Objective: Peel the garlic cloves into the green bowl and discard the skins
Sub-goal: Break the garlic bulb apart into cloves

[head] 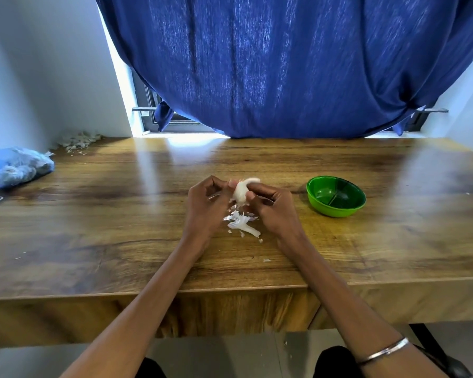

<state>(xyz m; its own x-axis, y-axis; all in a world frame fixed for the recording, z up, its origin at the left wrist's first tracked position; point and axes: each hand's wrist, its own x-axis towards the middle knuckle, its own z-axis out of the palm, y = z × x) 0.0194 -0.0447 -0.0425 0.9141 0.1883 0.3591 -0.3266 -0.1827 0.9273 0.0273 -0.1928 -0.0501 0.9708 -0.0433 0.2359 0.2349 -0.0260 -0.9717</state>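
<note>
Head view shows both hands, left hand [206, 203] and right hand [271, 205], pinching a garlic clove [241, 192] left of the empty green bowl [336, 196], loose skins [241, 222] undiscarded.

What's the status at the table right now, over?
Both hands, left and right, pinch one garlic piece. Skins heaped below on the table. Green bowl looks empty, path clear.

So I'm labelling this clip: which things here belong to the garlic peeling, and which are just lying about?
Part of the job:
garlic, held in left hand and right hand
green bowl, holding nothing
loose skins on the table

Lying about:
blue plastic bag
pile of scraps in far-left corner
blue curtain
</note>
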